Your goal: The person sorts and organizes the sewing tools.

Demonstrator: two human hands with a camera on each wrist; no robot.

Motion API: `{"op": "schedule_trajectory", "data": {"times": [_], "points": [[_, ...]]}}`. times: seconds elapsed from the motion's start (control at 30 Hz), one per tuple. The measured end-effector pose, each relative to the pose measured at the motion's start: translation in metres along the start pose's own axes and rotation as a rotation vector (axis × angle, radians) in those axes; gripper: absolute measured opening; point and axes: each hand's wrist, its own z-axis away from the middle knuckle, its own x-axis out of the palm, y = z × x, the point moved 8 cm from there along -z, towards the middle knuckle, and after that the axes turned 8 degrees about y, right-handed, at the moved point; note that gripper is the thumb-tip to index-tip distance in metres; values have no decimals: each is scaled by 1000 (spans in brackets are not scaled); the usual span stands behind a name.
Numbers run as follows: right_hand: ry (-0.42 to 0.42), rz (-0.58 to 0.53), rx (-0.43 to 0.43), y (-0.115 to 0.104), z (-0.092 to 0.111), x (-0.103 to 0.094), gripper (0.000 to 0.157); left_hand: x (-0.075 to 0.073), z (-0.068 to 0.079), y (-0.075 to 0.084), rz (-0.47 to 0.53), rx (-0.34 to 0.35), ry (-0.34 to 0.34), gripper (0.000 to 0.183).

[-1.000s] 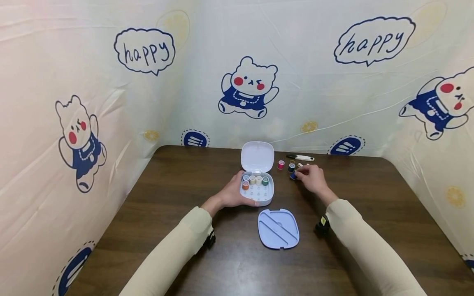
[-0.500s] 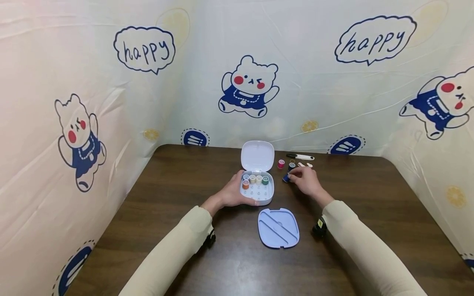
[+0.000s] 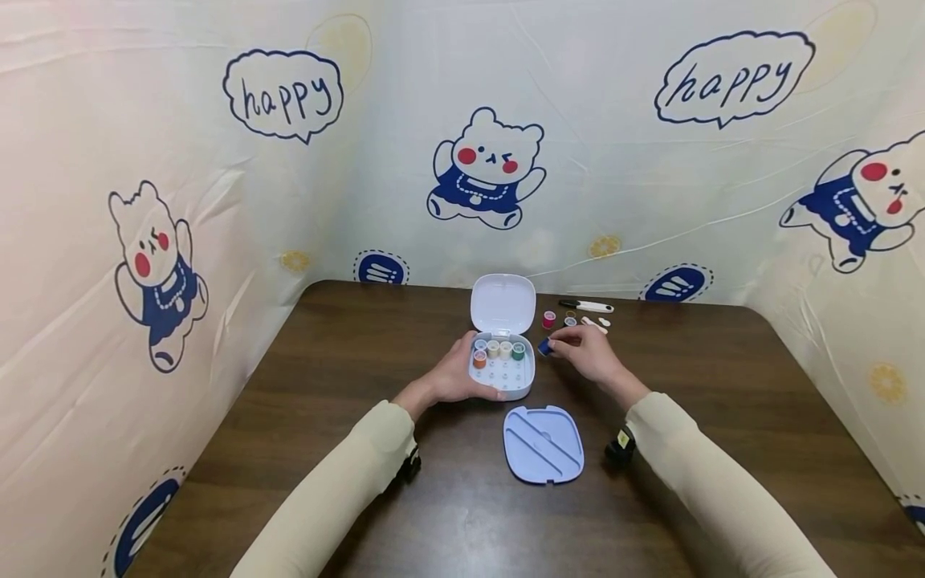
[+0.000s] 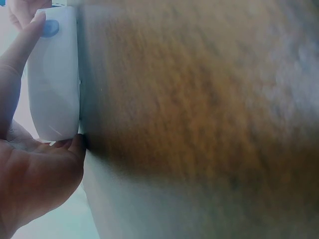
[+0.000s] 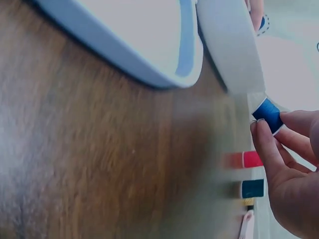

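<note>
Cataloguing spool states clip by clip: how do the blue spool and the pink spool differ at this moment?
The blue spool is pinched in the right hand; the pink spool is untouched. The blue spool is tilted, while the pink spool stands upright on the table. Their colours differ too: blue against pink. Both are outside the white box.

Left hand (image 4: 37,174): gripped the white box (image 4: 55,89) — thumb on its face, fingertips at its lower end.
Round button (image 4: 52,29): sat bluish beside the thumb tip.
Right hand (image 4: 21,11): showed partly at top left.
Table (image 4: 189,109): spread brown — and blurred.
</note>
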Motion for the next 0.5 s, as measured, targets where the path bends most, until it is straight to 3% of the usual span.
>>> {"op": "schedule_trajectory", "data": {"times": [0.27, 0.5], "points": [[-31, -51, -11, -17, 3, 5, 28, 1, -1, -2, 3, -17, -8, 121], [-46, -73, -47, -31, 3, 12, 25, 1, -1, -1, 9, 8, -9, 120]]}}
